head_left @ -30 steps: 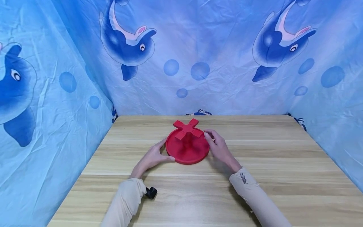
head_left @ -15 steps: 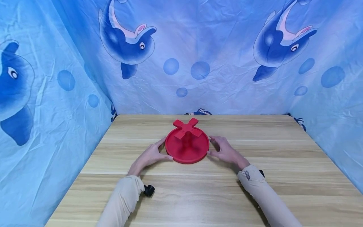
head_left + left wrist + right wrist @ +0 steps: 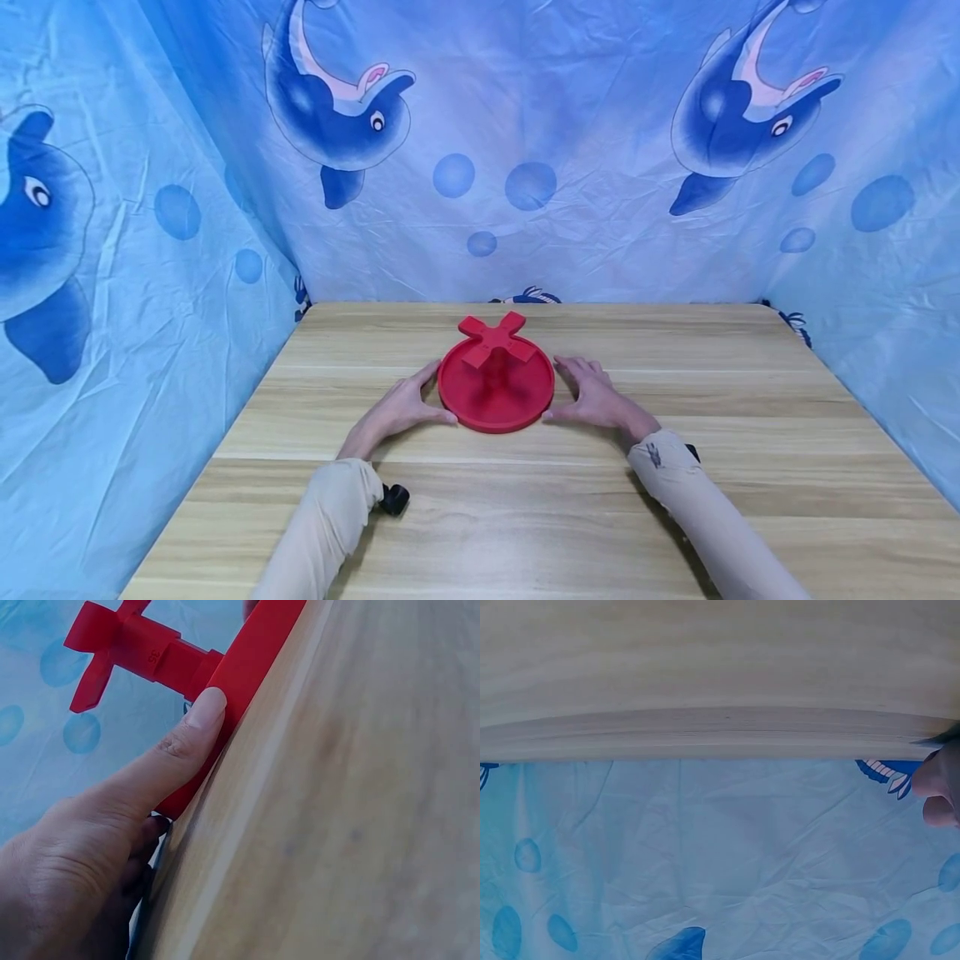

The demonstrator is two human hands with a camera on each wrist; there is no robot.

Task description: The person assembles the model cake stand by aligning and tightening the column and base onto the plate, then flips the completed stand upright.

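Observation:
A red round tray (image 3: 497, 427) with a raised rim sits on the table. From its middle rises a post (image 3: 166, 656), topped by a red four-armed cross (image 3: 492, 338). My left hand (image 3: 401, 410) cups the tray's left side, thumb at the front rim and fingers reaching along the far left. In the left wrist view, the thumb presses on the tray's edge. Opposite it, my right hand (image 3: 596, 404) curves round the right side, thumb at the front right rim and fingertips at the far right. The right wrist view shows only some fingers (image 3: 937, 787) at its edge.
The wooden table (image 3: 480, 517) ends at a back edge before a blue curtain (image 3: 600, 242) printed with dolphins and bubbles. Curtain also hangs along the left and right sides. A small black device (image 3: 394, 500) is worn at the left wrist.
The right hand has lowered from the tray's upper right to its right side, its thumb coming to the front right rim. The left hand and tray stay nearly in place.

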